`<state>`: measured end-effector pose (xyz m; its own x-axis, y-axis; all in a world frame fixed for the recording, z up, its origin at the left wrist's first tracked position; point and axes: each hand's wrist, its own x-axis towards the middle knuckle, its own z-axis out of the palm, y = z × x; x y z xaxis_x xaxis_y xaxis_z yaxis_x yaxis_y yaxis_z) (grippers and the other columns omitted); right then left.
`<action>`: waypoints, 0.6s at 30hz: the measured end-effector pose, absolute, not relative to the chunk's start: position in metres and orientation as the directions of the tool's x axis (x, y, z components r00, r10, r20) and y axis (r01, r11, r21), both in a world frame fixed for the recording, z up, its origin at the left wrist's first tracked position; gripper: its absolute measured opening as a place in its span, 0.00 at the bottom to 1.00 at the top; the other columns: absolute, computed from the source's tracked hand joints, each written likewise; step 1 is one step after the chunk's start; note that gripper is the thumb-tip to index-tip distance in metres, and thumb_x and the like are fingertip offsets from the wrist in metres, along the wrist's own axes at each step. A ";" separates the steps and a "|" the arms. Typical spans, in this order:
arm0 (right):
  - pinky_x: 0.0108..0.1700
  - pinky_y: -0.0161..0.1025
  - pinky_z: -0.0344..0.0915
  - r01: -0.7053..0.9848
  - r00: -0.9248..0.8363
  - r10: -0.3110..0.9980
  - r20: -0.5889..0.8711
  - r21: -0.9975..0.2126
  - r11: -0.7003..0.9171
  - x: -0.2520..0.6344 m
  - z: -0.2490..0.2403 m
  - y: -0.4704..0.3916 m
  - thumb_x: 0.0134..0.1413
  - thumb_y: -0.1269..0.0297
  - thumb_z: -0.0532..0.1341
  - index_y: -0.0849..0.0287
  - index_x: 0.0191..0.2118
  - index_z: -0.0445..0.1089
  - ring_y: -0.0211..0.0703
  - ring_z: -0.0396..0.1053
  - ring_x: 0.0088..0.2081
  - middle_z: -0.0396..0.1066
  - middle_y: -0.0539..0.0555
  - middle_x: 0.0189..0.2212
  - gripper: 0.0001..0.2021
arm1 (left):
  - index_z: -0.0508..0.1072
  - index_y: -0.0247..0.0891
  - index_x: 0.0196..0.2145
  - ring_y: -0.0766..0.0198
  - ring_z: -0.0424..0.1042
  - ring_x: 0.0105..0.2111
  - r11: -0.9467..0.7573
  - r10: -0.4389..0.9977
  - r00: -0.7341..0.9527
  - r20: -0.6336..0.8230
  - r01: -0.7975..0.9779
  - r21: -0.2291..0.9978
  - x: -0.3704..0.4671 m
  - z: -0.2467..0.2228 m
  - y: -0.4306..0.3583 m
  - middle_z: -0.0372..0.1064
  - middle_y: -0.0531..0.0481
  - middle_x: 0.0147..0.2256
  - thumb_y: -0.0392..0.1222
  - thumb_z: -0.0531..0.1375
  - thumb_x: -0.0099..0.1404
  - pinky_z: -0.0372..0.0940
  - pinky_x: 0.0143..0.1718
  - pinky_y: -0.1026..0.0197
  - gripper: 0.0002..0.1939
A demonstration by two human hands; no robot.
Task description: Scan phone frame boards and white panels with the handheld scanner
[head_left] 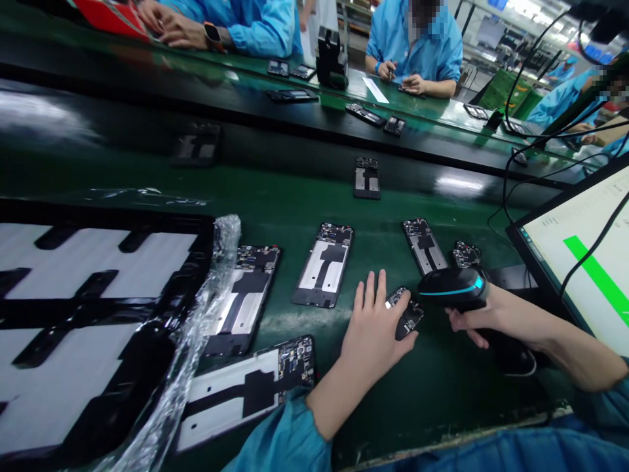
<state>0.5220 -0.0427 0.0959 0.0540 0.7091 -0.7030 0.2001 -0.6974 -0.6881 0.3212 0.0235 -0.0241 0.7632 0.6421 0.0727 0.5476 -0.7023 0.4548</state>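
Note:
My left hand [372, 335] reaches over an opened phone [409, 320] on the green bench. Thumb and index finger lie at opposite edges of its circuit-board end; the other fingers stretch forward, and my hand covers the rest of the phone. In my right hand [506, 314] is a black barcode scanner [449, 288] with a lit blue strip, its head just right of that phone. Past the scanner lie another opened phone [425, 246] and a partly hidden one [466, 254]. An opened phone [324, 265] rests beyond my left fingertips.
At left, a black-framed tray [206, 262] with plastic wrap overlaps an opened phone [243, 301]; another opened phone [255, 380] lies by my left sleeve. A monitor [584, 242] and cables stand at right. Across a dark conveyor [304, 141], co-workers in blue sit at a bench.

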 end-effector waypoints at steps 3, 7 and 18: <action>0.24 0.33 0.61 0.253 0.063 0.746 -0.663 -0.712 -0.655 0.518 0.103 -0.044 0.50 0.65 0.65 0.62 0.31 0.69 0.34 0.63 0.19 0.66 0.45 0.16 0.06 | 0.65 0.44 0.61 0.32 0.41 0.68 -0.670 0.679 0.733 0.030 0.603 0.433 0.327 -0.022 0.012 0.44 0.34 0.69 0.58 0.61 0.61 0.44 0.64 0.30 0.33; 0.21 0.33 0.57 0.311 0.035 0.720 -0.693 -0.677 -0.667 0.504 0.105 -0.032 0.48 0.68 0.63 0.60 0.22 0.64 0.34 0.62 0.16 0.62 0.44 0.13 0.09 | 0.68 0.44 0.58 0.30 0.43 0.67 -0.622 0.726 0.688 -0.004 0.659 0.422 0.333 -0.022 0.000 0.46 0.35 0.68 0.57 0.60 0.62 0.45 0.62 0.27 0.30; 0.19 0.30 0.57 0.279 0.031 0.715 -0.699 -0.681 -0.677 0.490 0.104 -0.029 0.46 0.71 0.62 0.60 0.24 0.63 0.32 0.61 0.15 0.61 0.42 0.13 0.06 | 0.67 0.49 0.59 0.32 0.43 0.68 -0.600 0.745 0.666 0.042 0.641 0.478 0.333 -0.028 -0.002 0.45 0.37 0.69 0.56 0.63 0.60 0.44 0.63 0.27 0.30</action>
